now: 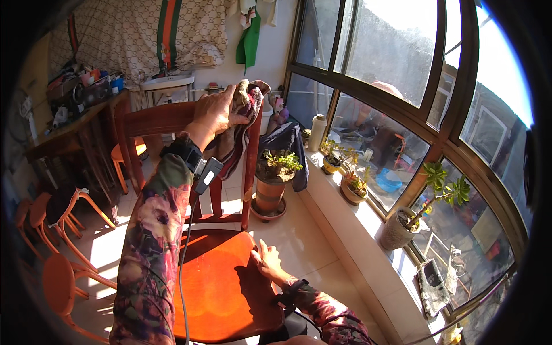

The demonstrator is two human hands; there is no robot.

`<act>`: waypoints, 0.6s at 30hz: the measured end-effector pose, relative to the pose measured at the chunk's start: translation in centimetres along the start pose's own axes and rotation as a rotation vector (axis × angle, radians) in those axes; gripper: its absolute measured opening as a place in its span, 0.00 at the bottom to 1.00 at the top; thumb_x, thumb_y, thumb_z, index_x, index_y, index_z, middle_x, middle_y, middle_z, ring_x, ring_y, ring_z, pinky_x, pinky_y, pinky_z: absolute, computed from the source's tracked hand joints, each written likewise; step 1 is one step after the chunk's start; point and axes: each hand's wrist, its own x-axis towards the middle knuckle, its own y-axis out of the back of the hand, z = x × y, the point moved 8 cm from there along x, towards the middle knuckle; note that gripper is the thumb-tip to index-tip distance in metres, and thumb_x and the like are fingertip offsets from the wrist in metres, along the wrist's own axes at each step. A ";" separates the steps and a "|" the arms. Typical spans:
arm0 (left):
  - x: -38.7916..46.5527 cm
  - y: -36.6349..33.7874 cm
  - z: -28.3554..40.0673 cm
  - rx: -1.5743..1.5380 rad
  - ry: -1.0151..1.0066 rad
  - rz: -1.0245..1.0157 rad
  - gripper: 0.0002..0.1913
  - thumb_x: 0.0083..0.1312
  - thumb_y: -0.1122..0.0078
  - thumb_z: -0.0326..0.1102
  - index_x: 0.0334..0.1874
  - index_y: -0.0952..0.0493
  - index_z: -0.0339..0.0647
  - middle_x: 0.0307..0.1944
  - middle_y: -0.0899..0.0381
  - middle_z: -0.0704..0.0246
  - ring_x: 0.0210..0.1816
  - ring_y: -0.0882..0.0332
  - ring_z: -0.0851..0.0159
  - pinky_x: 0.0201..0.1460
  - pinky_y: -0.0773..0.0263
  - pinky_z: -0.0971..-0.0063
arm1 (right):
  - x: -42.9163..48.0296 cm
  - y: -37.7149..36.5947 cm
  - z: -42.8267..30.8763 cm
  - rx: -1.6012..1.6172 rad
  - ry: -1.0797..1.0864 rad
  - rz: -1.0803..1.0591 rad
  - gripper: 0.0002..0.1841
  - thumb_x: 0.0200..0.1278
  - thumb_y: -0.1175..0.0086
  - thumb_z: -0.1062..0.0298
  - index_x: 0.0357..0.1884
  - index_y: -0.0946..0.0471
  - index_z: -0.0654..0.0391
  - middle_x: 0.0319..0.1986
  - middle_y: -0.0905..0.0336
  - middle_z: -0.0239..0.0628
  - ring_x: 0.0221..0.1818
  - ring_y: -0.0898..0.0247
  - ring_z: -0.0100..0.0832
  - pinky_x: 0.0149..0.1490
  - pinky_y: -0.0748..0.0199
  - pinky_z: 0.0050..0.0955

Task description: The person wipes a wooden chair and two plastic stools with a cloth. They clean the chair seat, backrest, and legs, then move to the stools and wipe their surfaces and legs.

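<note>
A reddish-brown wooden chair [215, 276] stands before me, its slatted backrest [151, 115] on the far side. My left hand [215, 113] holds a striped knitted cloth [235, 142] at the top right corner of the backrest. The cloth drapes over that corner and hangs down beside the right post. Lower down, my right hand [271, 261] is at the right edge of the sunlit seat, thumb towards the wood. Whether its fingers grip that edge cannot be made out. A wrist strap carries a small black device [208, 176] with a cable along my left arm.
Right of the chair stands a large potted plant [271, 189] on a saucer. Smaller pots, including a grey one [399, 228], line the windowsill [327, 189]. Orange round stools [58, 282] stand at left, near a cluttered table [82, 116]. A washbasin [168, 82] is at the back.
</note>
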 end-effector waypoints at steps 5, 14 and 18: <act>-0.1 -0.1 0.5 0.020 -0.084 0.057 0.55 0.47 0.22 0.59 0.76 0.40 0.42 0.58 0.20 0.52 0.57 0.22 0.45 0.59 0.30 0.56 | 7.8 16.5 -7.9 0.499 0.588 0.649 0.28 0.78 0.52 0.53 0.73 0.36 0.57 0.52 0.30 0.52 0.54 0.31 0.51 0.60 0.32 0.43; -0.8 0.5 1.6 -0.025 -0.123 0.039 0.51 0.51 0.21 0.43 0.77 0.42 0.44 0.58 0.21 0.54 0.60 0.24 0.46 0.63 0.33 0.55 | 17.6 19.7 -16.5 1.013 0.402 0.572 0.28 0.81 0.61 0.42 0.40 0.21 0.58 0.29 0.25 0.29 0.30 0.31 0.24 0.43 0.27 0.26; -0.6 0.7 1.6 -0.067 -0.154 0.038 0.50 0.50 0.21 0.38 0.76 0.40 0.43 0.58 0.21 0.52 0.61 0.24 0.46 0.64 0.31 0.56 | 19.0 16.7 -16.8 1.262 0.413 0.093 0.36 0.75 0.60 0.32 0.37 0.19 0.60 0.26 0.17 0.36 0.28 0.20 0.31 0.39 0.21 0.32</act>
